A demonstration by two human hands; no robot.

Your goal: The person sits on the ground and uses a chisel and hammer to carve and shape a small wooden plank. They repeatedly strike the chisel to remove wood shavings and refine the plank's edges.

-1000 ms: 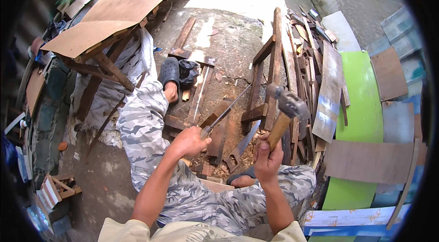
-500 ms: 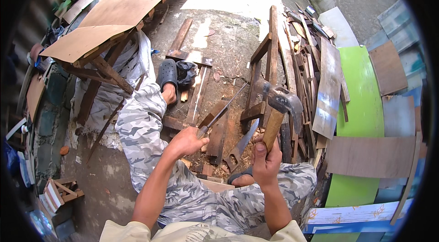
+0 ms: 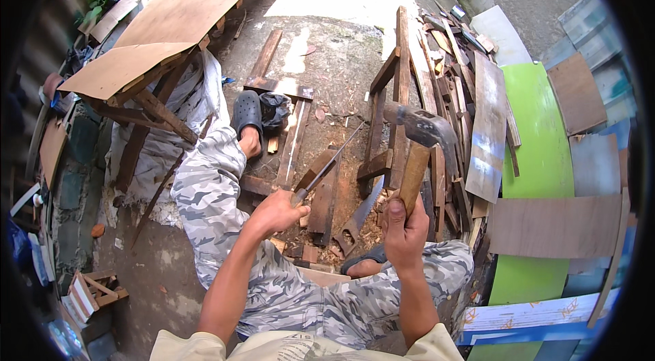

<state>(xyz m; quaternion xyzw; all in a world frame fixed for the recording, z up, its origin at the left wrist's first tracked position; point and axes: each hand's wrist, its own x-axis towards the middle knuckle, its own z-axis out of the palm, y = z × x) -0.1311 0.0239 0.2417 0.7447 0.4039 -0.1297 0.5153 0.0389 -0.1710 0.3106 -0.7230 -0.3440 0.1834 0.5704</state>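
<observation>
I have the right hand (image 3: 404, 230) wrapped tight around the wooden handle of a hammer (image 3: 421, 134), thumb up along the grip, with the steel head raised at about 1 o'clock from the fist and well above the ground. My left hand (image 3: 280, 209) is clenched around the butt of a chisel (image 3: 329, 164); its thin shaft runs off toward 1 o'clock from the fist, slanting over a short dark block (image 3: 321, 200) that lies just beside the knuckles. Whether the tip touches any wood, I cannot tell.

Between the two hands, at 6 o'clock from the hammer head, a handsaw (image 3: 360, 214) lies on the ground amid wood chips, blade pointing toward the frame (image 3: 390, 98) of dark timbers that stands at 12 o'clock from my right hand. A stack of scrap boards (image 3: 477, 102) leans at 2 o'clock. My legs in camouflage trousers (image 3: 208, 190) stretch out on the concrete; the left foot wears a dark clog (image 3: 247, 112) at 11 o'clock from the left hand. A green panel (image 3: 542, 149) lies at 3 o'clock, and a plywood sheet (image 3: 181, 13) sits on trestles at 10 o'clock.
</observation>
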